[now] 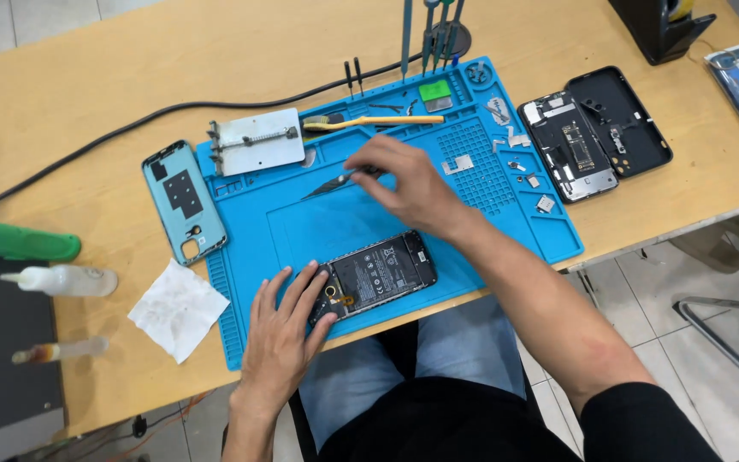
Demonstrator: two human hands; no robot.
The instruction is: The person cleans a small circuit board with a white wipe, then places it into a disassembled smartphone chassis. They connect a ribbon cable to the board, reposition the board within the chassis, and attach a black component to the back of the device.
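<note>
Your left hand [282,335] lies open, fingers on the near end of the opened phone [375,274], which sits at the near edge of the blue mat [301,218]. Your right hand [408,184] pinches tweezers [335,181] over the mat's middle. Small screws and metal plates [523,167] fill the mat's right-hand trays. The mat's near-left corner overhangs the tabletop [113,77] edge; a light-blue back cover [183,202] lies just left of the mat.

Light wooden table [113,77]; pale tiled floor [643,282] below; metal chair frame [729,342], possibly, at right.
</note>
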